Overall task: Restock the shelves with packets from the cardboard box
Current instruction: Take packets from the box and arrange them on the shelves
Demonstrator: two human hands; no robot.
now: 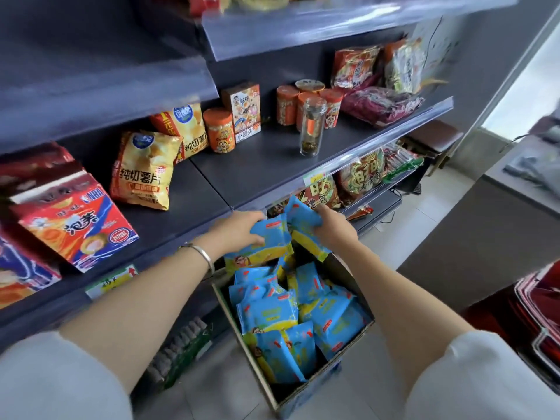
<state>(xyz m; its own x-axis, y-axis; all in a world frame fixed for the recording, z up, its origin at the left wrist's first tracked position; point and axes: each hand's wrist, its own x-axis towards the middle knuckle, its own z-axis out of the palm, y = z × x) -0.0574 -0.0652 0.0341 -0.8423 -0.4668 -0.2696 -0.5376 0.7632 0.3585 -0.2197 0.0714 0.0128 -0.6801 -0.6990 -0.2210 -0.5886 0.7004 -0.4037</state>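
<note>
On the far left of the middle shelf (266, 159) a red carton (75, 221) lies tilted near the front edge. To its right two yellow crisp bags (142, 172) lean against each other. Further right an orange canister (218, 130) stands just beside a small upright printed box (242, 112).

Below them, near the shelf's front edge, the left hand (239, 230), with a silver bangle (201, 253) on its wrist, grips a blue packet (269, 242), fingers (256, 239) curled over its top face. The packet is held above the far end of the cardboard box (306, 394), which sits on the floor against the shelving and is filled with more blue packets (269, 313) lying loose in a heap.

Just right of the left hand, the right hand (330, 225) clutches a second blue packet (301, 212), its fingers closed round the packet's right edge, also above the far end of the box.

Up on the shelf again, a clear glass jar (312, 125) stands alone in front of a cluster of orange tubs (288, 104). At the far right, several snack bags (378, 104) are piled against the back.
</note>
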